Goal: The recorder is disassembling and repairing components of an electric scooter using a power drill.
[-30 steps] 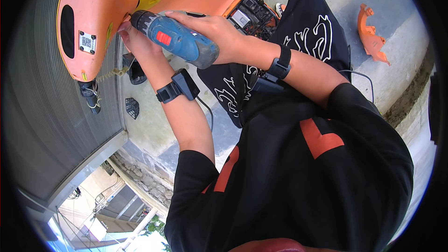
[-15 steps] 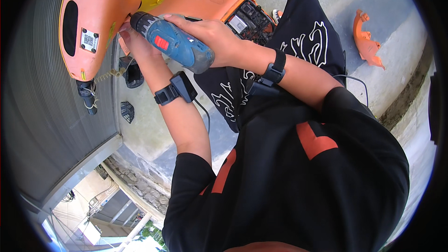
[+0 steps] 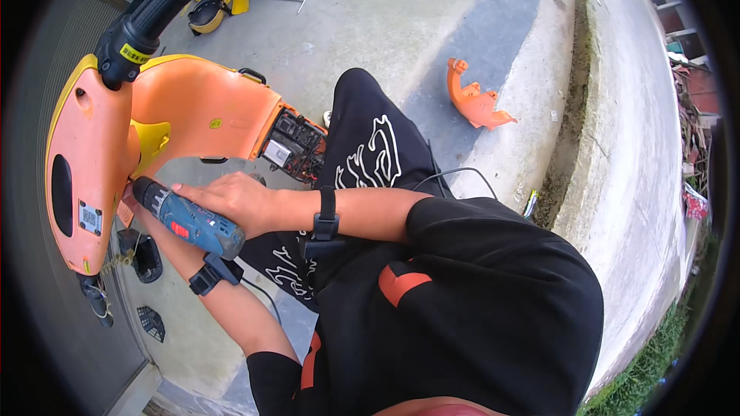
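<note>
My right hand [image 3: 239, 199] grips a blue cordless drill [image 3: 199, 225] with a red button. Its dark chuck points up and left at the edge of an orange scooter front panel [image 3: 81, 139]. My left hand [image 3: 136, 206] is close to the chuck, against the lower side of that panel. The drill covers most of it, so its fingers are hidden, as is the drill bit. A yellow hook-shaped piece [image 3: 152, 139] sits on the scooter body just above the drill. Below the panel hangs a coiled cable [image 3: 116, 259].
The scooter's black handlebar [image 3: 154, 11] arches at upper left. An opened bay with wiring [image 3: 289, 146] faces my knee. On the concrete lie an orange curved cover [image 3: 472, 98], dark plastic parts [image 3: 146, 258], a black grille [image 3: 151, 323], a T-shaped tool [image 3: 302, 1] and a helmet [image 3: 206, 15].
My view has swung up and to the right, so the scene sits lower and further left, and the handlebar has come into sight. The drill stays at the panel edge in my right hand.
</note>
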`<action>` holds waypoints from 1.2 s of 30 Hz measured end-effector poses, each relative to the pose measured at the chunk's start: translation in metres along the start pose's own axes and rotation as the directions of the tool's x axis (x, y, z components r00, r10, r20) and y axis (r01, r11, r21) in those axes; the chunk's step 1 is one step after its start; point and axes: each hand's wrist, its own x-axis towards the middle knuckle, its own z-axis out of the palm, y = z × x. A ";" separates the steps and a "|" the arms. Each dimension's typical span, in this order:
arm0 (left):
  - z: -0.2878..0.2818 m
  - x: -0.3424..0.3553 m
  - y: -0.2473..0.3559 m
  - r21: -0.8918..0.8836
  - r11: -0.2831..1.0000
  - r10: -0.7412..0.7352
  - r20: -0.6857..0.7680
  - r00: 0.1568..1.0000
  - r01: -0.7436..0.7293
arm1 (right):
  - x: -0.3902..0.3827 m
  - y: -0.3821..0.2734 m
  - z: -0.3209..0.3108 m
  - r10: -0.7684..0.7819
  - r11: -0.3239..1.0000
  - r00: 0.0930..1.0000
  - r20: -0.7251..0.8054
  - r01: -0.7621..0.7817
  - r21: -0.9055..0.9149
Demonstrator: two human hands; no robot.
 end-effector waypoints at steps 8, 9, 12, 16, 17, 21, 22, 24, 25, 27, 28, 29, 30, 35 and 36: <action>-0.005 0.003 -0.010 -0.058 0.998 -0.023 -0.016 1.000 0.022 | 0.005 0.000 -0.001 0.001 1.000 0.999 0.041 -0.001 0.005; -0.007 0.005 -0.011 -0.065 0.998 -0.024 -0.016 1.000 0.023 | 0.005 0.001 -0.002 0.004 1.000 0.999 0.048 -0.005 0.009; -0.005 0.004 -0.007 -0.077 0.997 -0.024 -0.012 1.000 0.023 | 0.004 -0.002 -0.004 0.010 1.000 0.997 0.072 -0.009 -0.003; -0.003 0.006 -0.008 -0.110 0.992 0.055 -0.005 0.998 -0.055 | 0.003 -0.003 -0.003 0.013 1.000 0.998 0.061 -0.014 0.016; -0.005 0.007 -0.011 -0.115 0.991 0.065 -0.013 0.998 -0.066 | 0.002 -0.003 -0.002 0.015 1.000 0.998 0.065 -0.016 0.015; 0.011 0.003 -0.007 -0.067 0.995 0.073 -0.044 0.996 -0.076 | 0.003 -0.004 -0.002 0.001 1.000 1.000 0.022 -0.002 0.018; 0.007 0.007 -0.012 -0.068 0.995 0.074 -0.043 0.996 -0.077 | 0.003 -0.004 -0.002 -0.002 1.000 1.000 0.027 0.001 0.021; 0.006 0.006 -0.011 -0.066 0.995 0.073 -0.051 0.996 -0.076 | 0.004 -0.002 0.000 0.040 0.999 0.996 0.079 -0.043 0.034; 0.012 0.002 -0.003 -0.070 0.996 0.048 -0.042 0.998 -0.051 | 0.003 0.001 0.000 0.041 0.998 0.996 0.082 -0.045 0.039; 0.014 0.005 0.000 -0.068 0.997 0.026 -0.046 0.999 -0.030 | 0.005 0.006 0.002 0.016 0.998 0.996 0.088 -0.011 -0.054; 0.013 0.008 -0.005 -0.073 0.995 0.075 0.016 0.997 -0.074 | 0.006 0.005 0.000 0.044 0.999 0.993 0.111 -0.040 -0.037; 0.010 0.012 -0.007 -0.082 0.990 0.125 0.078 0.989 -0.119 | 0.007 0.003 0.001 0.037 0.999 0.992 0.117 -0.034 -0.023; 0.007 0.010 -0.006 -0.104 0.987 0.133 0.082 0.988 -0.124 | 0.006 0.003 0.005 0.042 0.999 0.995 0.089 -0.043 0.003; 0.020 -0.006 0.016 -0.012 0.998 -0.054 0.012 0.998 0.054 | 0.001 0.000 0.006 0.235 0.950 0.964 0.124 -0.255 0.182; 0.027 -0.012 0.021 -0.001 0.999 -0.035 0.002 0.999 0.035 | 0.002 0.000 0.008 0.151 0.969 0.988 0.043 -0.156 0.189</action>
